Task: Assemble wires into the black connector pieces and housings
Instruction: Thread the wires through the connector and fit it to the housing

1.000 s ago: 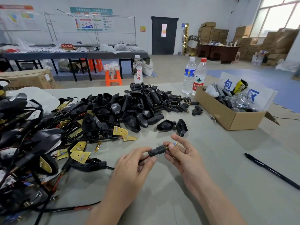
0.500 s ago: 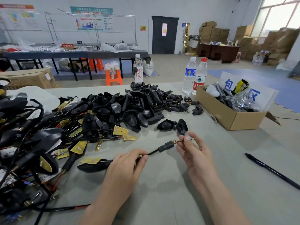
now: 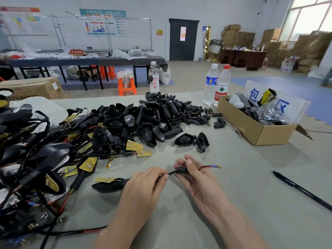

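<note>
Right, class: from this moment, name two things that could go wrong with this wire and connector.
The thin wire ends jut free past the right hand; they could bend or snag. The left hand only pinches the cable, so the connector piece might slip along it.

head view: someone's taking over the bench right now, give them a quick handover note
Left hand pinches the black cable. Right hand grips the connector piece threaded on that cable; the red and blue wire ends stick out past it to the right.
Done: cable is through the connector piece.
To do, likely: fit a housing. Two loose housings lie just beyond the hands, the main pile behind them. Wired harnesses are heaped at left.
</note>
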Motion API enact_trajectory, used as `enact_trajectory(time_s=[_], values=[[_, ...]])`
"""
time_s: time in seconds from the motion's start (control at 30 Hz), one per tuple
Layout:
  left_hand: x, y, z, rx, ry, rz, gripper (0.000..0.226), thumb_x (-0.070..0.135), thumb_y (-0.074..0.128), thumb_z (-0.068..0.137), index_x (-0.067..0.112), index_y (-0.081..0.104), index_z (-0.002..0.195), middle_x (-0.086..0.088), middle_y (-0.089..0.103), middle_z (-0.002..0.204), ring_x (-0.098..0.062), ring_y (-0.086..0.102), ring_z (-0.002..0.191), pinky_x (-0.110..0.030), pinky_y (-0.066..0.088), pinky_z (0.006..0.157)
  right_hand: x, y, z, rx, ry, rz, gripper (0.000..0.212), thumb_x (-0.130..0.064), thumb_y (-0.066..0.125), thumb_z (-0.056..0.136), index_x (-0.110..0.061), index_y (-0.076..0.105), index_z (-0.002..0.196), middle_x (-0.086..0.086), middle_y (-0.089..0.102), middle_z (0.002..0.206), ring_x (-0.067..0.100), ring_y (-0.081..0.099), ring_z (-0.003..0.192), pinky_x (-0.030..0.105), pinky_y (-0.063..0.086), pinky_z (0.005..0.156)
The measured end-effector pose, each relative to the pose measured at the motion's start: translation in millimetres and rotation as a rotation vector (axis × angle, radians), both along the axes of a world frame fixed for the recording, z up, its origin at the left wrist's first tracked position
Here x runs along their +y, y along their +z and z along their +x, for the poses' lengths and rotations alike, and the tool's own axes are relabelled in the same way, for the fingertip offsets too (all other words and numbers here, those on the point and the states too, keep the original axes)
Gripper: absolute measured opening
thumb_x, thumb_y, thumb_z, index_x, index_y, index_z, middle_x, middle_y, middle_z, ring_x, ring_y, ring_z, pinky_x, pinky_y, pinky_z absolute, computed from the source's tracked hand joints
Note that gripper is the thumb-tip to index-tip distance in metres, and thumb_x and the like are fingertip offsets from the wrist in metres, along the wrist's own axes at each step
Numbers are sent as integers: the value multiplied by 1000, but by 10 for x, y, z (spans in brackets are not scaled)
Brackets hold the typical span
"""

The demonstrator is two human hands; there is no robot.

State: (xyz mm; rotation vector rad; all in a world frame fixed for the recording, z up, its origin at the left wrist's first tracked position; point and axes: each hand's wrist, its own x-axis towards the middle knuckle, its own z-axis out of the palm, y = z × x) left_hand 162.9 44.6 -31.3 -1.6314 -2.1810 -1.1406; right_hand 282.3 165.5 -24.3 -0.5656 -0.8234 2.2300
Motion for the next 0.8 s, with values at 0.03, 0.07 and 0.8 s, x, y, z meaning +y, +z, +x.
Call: enact_trajectory(time_s=[0.03, 0.07, 0.8], values=[[7, 2, 2, 0, -20, -10, 17, 34, 54, 97, 24, 68, 93, 18, 62, 81, -10, 55, 72, -33, 47, 71, -9, 11, -1, 1, 8, 6, 48, -12, 65, 82, -2, 54, 127, 14, 74, 101, 21, 74, 87, 30, 61, 67], [17, 0, 8, 1, -42, -16, 17, 33, 54, 97, 25, 68, 94, 19, 63, 84, -8, 55, 75, -30, 44, 73, -24, 17, -2, 4, 22, 16, 49, -13, 66, 80, -3, 54, 126, 15, 74, 101, 22, 74, 85, 30, 61, 66], [-45, -42, -237, 152, 162, -224, 44, 46, 30, 98, 30, 69, 109, 16, 64, 108, -16, 58, 110, -45, 32, 112, 281, 10, 195, -211, -279, 181, 46, -43, 35, 106, -11, 67, 114, 12, 77, 102, 24, 76, 84, 30, 60, 63]])
